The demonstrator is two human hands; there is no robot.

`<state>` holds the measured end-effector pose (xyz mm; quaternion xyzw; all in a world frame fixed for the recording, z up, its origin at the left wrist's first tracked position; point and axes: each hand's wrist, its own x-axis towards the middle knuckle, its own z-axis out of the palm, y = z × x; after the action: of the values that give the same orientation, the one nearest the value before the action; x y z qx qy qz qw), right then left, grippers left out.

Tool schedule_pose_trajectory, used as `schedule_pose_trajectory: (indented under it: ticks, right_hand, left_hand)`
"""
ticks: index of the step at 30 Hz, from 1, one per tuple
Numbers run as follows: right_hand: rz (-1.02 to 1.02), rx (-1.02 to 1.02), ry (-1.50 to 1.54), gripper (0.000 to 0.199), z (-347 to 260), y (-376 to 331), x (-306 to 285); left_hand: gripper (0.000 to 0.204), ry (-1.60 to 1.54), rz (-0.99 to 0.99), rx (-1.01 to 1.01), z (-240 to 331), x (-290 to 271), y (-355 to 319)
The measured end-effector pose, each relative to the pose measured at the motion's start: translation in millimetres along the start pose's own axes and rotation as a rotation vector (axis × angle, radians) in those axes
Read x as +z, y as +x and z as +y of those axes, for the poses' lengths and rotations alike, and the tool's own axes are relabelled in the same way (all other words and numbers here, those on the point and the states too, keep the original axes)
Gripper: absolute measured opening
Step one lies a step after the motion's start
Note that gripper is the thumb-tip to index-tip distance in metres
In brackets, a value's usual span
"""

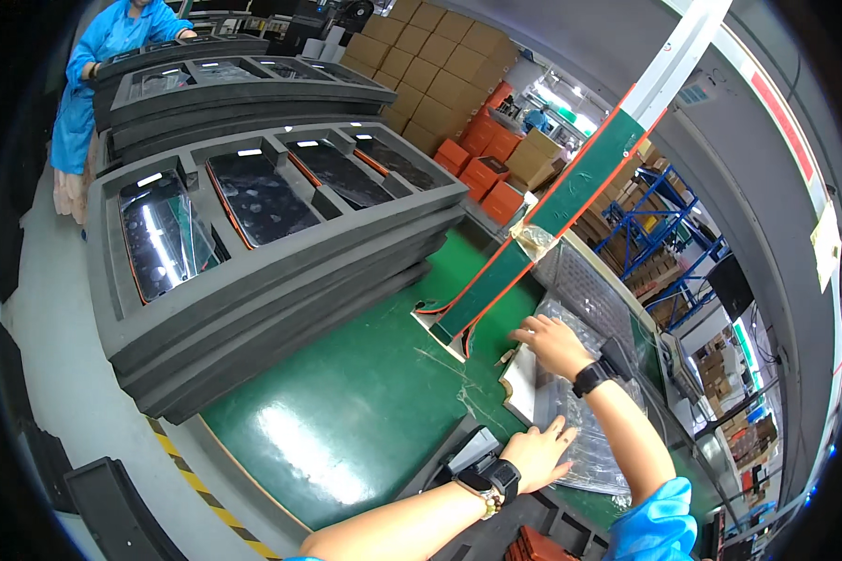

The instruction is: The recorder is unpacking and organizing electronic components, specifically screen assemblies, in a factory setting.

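While both hands rest on the crinkled clear plastic bag (589,449) lying on the green conveyor belt (346,411), the person would seem to do best by keeping the film flat and taut between them, pressing with spread fingers rather than pinching, so that it neither bunches nor slides. The left hand (538,453) lies open, palm down, fingers apart, on the near edge of the bag; nothing is clamped in it. The right hand (554,344) lies farther away, its fingers loosely curled on the far edge of the film, beside a white flat sheet (522,388); whether it pinches the plastic cannot be told. The bag itself is thin, glossy and wrinkled, see-through, and stretches from one hand to the other and out beyond the right wrist. Away from the grip, to the left, stand stacked grey foam trays (281,271) holding dark glossy panels (260,198). At the far trays works another person in a blue coat (98,65).
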<state>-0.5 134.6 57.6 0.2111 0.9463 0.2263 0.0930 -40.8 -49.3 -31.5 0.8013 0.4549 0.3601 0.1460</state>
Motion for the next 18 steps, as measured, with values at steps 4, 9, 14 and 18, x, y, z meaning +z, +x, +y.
schedule_pose_trajectory:
  ticks: [4,9,14,18]
  right_hand:
    - [-0.08,0.039,0.123,0.017,5.7,26.4,10.9]
    - [-0.399,0.182,0.375,0.018,11.2,48.3,13.7]
    - [-0.561,0.195,0.146,0.032,-20.3,66.6,-2.7]
    - [-0.437,0.154,0.099,0.034,-21.6,42.6,1.5]
  left_hand:
    - [0.056,0.0,0.026,0.006,-1.3,2.4,0.2]
    - [0.053,-0.04,0.075,0.029,1.2,4.4,-1.0]
    - [0.053,-0.031,0.085,0.011,0.3,0.5,-4.8]
    - [0.056,-0.238,-0.019,-0.09,7.7,-2.8,-5.7]
